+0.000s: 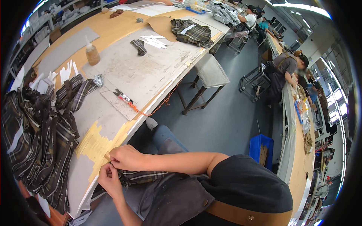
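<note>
At the table's near edge, my left hand (110, 181) and my right hand (127, 156) meet, fingertips pinched close together. Both hold the edge of a dark plaid fabric piece (143, 176), which hangs down over my lap. My right forearm crosses above the cloth, and the exact spot between the fingertips is hidden. Beyond the hands, strips of yellow tape (94, 141) cover part of the tabletop. To the left lies a big heap of plaid pieces with zippers (45, 150), spilling over the table's end.
Red-handled thread snips (123, 97) on an orange cord lie on the table (113, 56). Farther off are a squeeze bottle (92, 54), white strips (154, 41) and folded plaid fabric (191, 33). A stool (212, 71) and blue bin (261, 150) stand right; a co-worker (284, 71) leans over another bench.
</note>
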A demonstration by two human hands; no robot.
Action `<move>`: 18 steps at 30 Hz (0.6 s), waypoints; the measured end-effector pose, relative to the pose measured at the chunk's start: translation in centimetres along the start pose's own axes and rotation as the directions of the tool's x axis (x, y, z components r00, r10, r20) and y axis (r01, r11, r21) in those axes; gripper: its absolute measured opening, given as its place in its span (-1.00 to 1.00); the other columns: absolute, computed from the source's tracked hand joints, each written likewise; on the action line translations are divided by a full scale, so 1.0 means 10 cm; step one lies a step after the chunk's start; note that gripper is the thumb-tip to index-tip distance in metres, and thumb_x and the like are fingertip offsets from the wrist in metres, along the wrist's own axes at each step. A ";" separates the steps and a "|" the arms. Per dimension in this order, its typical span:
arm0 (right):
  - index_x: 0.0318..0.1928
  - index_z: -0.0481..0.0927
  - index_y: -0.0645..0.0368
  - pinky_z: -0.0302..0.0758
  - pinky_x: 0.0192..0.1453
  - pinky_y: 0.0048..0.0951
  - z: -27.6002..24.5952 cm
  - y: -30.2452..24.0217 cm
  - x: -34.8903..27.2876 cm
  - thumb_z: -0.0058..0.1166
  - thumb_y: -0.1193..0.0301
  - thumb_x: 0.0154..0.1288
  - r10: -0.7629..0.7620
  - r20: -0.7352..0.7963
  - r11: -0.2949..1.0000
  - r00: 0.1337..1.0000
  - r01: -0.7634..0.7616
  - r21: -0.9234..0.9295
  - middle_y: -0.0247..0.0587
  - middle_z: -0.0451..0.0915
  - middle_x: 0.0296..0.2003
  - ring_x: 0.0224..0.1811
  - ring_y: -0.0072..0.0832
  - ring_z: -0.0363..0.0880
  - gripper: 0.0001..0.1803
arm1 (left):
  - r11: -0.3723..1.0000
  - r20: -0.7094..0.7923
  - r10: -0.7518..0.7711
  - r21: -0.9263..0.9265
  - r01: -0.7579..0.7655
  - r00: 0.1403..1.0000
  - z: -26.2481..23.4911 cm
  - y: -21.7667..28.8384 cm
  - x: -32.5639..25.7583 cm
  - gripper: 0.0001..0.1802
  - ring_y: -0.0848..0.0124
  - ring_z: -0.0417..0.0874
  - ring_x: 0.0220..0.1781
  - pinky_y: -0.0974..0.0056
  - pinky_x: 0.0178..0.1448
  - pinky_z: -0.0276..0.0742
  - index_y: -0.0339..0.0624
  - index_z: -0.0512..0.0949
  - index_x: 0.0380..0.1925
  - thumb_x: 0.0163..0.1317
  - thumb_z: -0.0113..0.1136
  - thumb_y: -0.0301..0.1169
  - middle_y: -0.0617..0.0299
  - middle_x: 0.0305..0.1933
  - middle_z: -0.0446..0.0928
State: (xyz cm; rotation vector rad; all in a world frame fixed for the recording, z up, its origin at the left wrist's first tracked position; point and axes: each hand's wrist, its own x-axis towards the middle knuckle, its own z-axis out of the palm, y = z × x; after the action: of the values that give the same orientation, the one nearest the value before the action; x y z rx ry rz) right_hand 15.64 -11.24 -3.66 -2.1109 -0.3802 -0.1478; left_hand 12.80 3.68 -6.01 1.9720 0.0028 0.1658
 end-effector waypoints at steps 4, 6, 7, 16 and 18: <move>-0.55 0.48 0.30 0.47 -0.35 -0.08 0.07 -0.05 -0.01 0.11 0.47 -0.03 0.027 -0.073 0.997 0.997 -0.032 -0.075 0.05 0.54 -0.54 -0.43 0.02 0.56 -0.86 | 1.000 -0.013 0.012 -0.007 -0.012 1.000 0.02 0.06 -0.02 -0.88 0.64 0.39 -0.57 0.46 -0.46 0.34 -0.37 0.52 -0.42 0.24 0.17 -0.50 0.34 -0.57 0.48; -0.53 0.48 0.30 0.47 -0.36 -0.08 0.14 -0.02 -0.03 0.11 0.47 -0.02 0.049 -0.122 0.998 0.991 -0.052 -0.024 0.05 0.54 -0.55 -0.43 0.03 0.56 -0.86 | 0.999 -0.032 -0.021 -0.031 0.020 0.999 0.04 0.06 -0.04 -0.88 0.60 0.43 -0.53 0.43 -0.40 0.39 -0.36 0.53 -0.40 0.25 0.16 -0.50 0.31 -0.54 0.51; -0.53 0.48 0.30 0.47 -0.37 -0.08 0.16 0.00 -0.04 0.11 0.47 -0.02 0.059 -0.145 0.998 0.988 -0.059 0.002 0.05 0.54 -0.55 -0.44 0.03 0.56 -0.86 | 0.998 -0.043 -0.037 -0.044 0.035 0.998 0.06 0.04 -0.05 -0.88 0.57 0.45 -0.51 0.41 -0.37 0.42 -0.36 0.53 -0.39 0.26 0.16 -0.50 0.29 -0.52 0.52; -0.46 0.49 0.29 0.51 -0.41 -0.22 0.19 0.06 -0.09 0.14 0.49 0.09 0.076 -0.139 0.997 0.987 -0.071 0.041 -0.01 0.57 -0.56 -0.50 -0.09 0.60 -0.88 | 0.815 0.072 -0.304 -0.497 0.298 0.950 0.19 -0.20 -0.26 -0.65 0.46 0.51 -0.04 0.36 0.12 0.36 -0.41 0.44 0.01 0.42 -0.02 -0.32 0.15 -0.06 0.53; -0.45 0.50 0.29 0.52 -0.41 -0.23 0.18 0.04 -0.09 0.15 0.49 0.10 0.084 -0.140 0.996 0.987 -0.078 0.050 -0.02 0.58 -0.56 -0.50 -0.10 0.61 -0.88 | 0.719 0.197 -0.283 -0.605 0.343 0.939 0.19 -0.29 -0.21 -0.63 0.46 0.51 -0.03 0.36 0.14 0.36 -0.41 0.44 0.03 0.44 -0.05 -0.29 0.13 -0.04 0.54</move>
State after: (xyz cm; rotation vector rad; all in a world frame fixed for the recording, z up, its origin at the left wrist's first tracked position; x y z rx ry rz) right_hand 14.83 -10.13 -5.21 -2.0549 -0.2108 -0.2383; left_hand 11.16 2.96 -9.61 1.2666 0.2009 -0.1401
